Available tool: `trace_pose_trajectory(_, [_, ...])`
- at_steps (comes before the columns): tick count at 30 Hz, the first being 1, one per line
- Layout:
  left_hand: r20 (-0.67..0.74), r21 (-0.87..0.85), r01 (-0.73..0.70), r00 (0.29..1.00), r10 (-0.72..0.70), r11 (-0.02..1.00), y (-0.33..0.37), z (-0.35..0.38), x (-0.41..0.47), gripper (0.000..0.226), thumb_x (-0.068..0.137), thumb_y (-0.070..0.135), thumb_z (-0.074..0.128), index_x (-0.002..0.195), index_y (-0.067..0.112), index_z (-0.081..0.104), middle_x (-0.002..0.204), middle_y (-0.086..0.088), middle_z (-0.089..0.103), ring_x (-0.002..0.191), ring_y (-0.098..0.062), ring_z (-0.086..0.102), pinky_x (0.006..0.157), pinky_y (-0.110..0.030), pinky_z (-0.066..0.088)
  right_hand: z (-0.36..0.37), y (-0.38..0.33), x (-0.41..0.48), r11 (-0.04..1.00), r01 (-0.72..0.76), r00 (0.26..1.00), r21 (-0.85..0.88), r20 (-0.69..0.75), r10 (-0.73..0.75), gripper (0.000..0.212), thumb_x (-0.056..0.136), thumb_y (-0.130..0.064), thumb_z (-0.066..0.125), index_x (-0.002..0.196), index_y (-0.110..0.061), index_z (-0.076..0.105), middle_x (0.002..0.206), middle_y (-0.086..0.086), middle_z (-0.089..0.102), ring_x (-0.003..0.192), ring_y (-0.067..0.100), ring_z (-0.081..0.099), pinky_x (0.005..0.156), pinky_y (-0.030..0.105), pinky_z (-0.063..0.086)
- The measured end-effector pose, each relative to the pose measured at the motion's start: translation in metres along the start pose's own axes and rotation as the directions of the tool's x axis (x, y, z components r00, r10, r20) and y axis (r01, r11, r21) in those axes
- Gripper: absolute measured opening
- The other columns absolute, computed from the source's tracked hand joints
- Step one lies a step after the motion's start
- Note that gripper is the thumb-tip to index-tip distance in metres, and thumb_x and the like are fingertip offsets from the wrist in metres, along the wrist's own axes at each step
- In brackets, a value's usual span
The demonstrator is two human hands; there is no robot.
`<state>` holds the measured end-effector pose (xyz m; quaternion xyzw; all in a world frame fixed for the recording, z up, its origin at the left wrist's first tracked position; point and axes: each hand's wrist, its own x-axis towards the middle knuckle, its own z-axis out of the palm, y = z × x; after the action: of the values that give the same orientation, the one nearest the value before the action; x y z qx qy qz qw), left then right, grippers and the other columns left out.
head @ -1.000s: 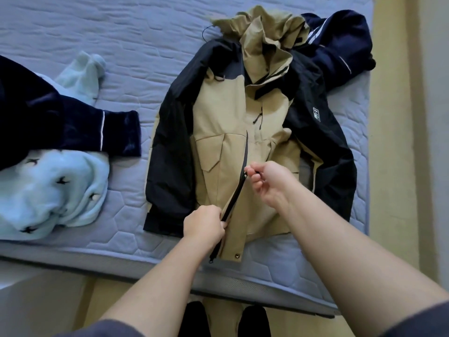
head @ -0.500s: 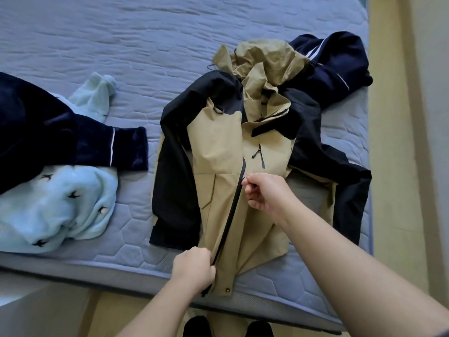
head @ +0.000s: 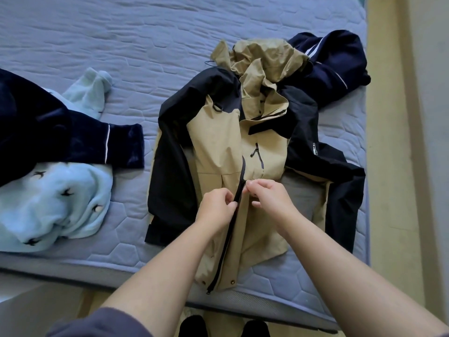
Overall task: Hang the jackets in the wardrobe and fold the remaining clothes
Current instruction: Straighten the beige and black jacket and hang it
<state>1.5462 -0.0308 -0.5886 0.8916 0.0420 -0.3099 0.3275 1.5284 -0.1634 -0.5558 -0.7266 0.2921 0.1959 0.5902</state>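
Observation:
A tan and black hooded jacket (head: 218, 147) lies front up on the bed, its hem at the near edge. Its black front zipper (head: 227, 237) runs up the middle. My left hand (head: 216, 207) pinches the jacket's left front edge beside the zipper. My right hand (head: 269, 198) pinches the zipper at about mid-chest, close to the left hand. A dark navy garment with white piping (head: 332, 62) lies partly under the jacket's hood at the far right.
On the left of the blue quilted mattress (head: 121, 45) lie a navy velvet garment (head: 48, 137) and a light blue fleece with small dark birds (head: 53, 200). A yellowish floor strip (head: 386, 166) runs along the bed's right side. My feet (head: 223, 327) stand at the near edge.
My left hand has moved up from the jacket's hem to just beside my right hand at the zipper. The jacket's right side has bunched up and shifted.

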Motion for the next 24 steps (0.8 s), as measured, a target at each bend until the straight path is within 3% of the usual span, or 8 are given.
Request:
trace_pose_trajectory(3, [0.063, -0.103, -0.031, 0.997, 0.037, 0.994, -0.008, -0.005, -0.002, 0.008, 0.088, 0.021, 0.064, 0.087, 0.013, 0.066, 0.083, -0.001, 0.065, 0.083, -0.021, 0.062, 0.073, -0.029, 0.05, 0.002, 0.007, 0.005, 0.979, -0.04, 0.999, 0.201, 0.01, 0.039, 0.029, 0.096, -0.034, 0.049, 0.075, -0.023, 0.066, 0.103, -0.001, 0.066, 0.101, 0.019, 0.062, 0.083, 0.031, 0.05])
trace_pose_trajectory(6, [0.105, -0.212, -0.006, 0.994, 0.03, 0.977, -0.016, -0.012, -0.003, 0.01, 0.087, 0.017, 0.066, 0.086, 0.007, 0.067, 0.082, -0.011, 0.068, 0.081, -0.026, 0.065, 0.082, -0.038, 0.055, 0.005, 0.011, 0.011, 0.894, -0.142, 0.989, 0.424, 0.018, 0.148, 0.025, 0.1, -0.038, 0.04, 0.095, -0.021, 0.058, 0.097, -0.004, 0.063, 0.08, 0.014, 0.063, 0.067, 0.025, 0.047])
trace_pose_trajectory(9, [0.123, -0.257, -0.004, 0.992, 0.037, 0.966, -0.018, -0.016, -0.005, 0.011, 0.087, 0.014, 0.065, 0.086, 0.003, 0.066, 0.077, -0.008, 0.066, 0.074, -0.02, 0.062, 0.083, -0.04, 0.055, 0.008, 0.02, 0.009, 0.924, -0.156, 0.988, 0.348, 0.052, 0.147, 0.021, 0.093, -0.022, 0.057, 0.113, -0.015, 0.054, 0.092, 0.0, 0.061, 0.074, 0.009, 0.06, 0.063, 0.022, 0.048])
trace_pose_trajectory(10, [0.126, -0.262, -0.007, 0.991, 0.041, 0.965, -0.018, -0.016, -0.005, 0.011, 0.088, 0.014, 0.065, 0.086, 0.003, 0.066, 0.076, -0.006, 0.065, 0.072, -0.018, 0.061, 0.082, -0.039, 0.055, 0.009, 0.022, 0.008, 0.95, -0.144, 0.989, 0.276, 0.06, 0.132, 0.025, 0.089, -0.018, 0.064, 0.112, -0.015, 0.056, 0.09, -0.001, 0.061, 0.077, 0.008, 0.059, 0.065, 0.022, 0.048])
trace_pose_trajectory(13, [0.122, -0.287, 0.001, 0.992, 0.036, 0.958, -0.016, -0.017, -0.007, 0.008, 0.088, 0.013, 0.064, 0.082, 0.008, 0.065, 0.074, -0.004, 0.064, 0.069, -0.016, 0.061, 0.074, -0.032, 0.058, 0.007, 0.02, 0.008, 0.985, -0.093, 0.995, 0.145, -0.021, 0.097, 0.011, 0.082, -0.016, 0.073, 0.086, -0.019, 0.063, 0.082, -0.004, 0.061, 0.077, 0.008, 0.057, 0.07, 0.023, 0.048])
trace_pose_trajectory(17, [0.11, -0.333, 0.056, 0.994, -0.02, 0.941, -0.021, -0.017, -0.013, 0.007, 0.089, 0.009, 0.063, 0.082, 0.01, 0.065, 0.076, -0.005, 0.065, 0.066, -0.014, 0.063, 0.065, -0.025, 0.058, -0.001, 0.037, 0.004, 0.966, -0.133, 0.962, 0.223, -0.207, 0.18, 0.001, 0.085, -0.014, 0.068, 0.084, -0.015, 0.068, 0.083, 0.002, 0.066, 0.079, 0.015, 0.058, 0.07, 0.026, 0.048])
trace_pose_trajectory(20, [0.14, -0.254, 0.048, 0.99, -0.013, 0.966, -0.027, -0.013, -0.015, 0.006, 0.089, 0.011, 0.063, 0.084, 0.008, 0.065, 0.075, -0.002, 0.063, 0.07, -0.016, 0.064, 0.077, -0.037, 0.058, 0.0, 0.053, -0.005, 0.904, -0.247, 0.958, 0.349, -0.054, 0.283, 0.006, 0.088, -0.015, 0.065, 0.083, -0.016, 0.068, 0.085, 0.005, 0.067, 0.08, 0.017, 0.059, 0.069, 0.028, 0.049])
trace_pose_trajectory(24, [0.189, -0.161, -0.007, 0.981, 0.037, 0.987, -0.031, -0.014, -0.018, 0.011, 0.09, 0.017, 0.062, 0.084, 0.007, 0.062, 0.078, -0.005, 0.067, 0.082, -0.023, 0.066, 0.083, -0.043, 0.055, -0.004, 0.041, 0.01, 0.929, -0.225, 0.972, 0.294, -0.002, 0.235, 0.013, 0.087, -0.029, 0.066, 0.08, -0.02, 0.07, 0.076, -0.004, 0.067, 0.074, 0.011, 0.06, 0.06, 0.025, 0.048])
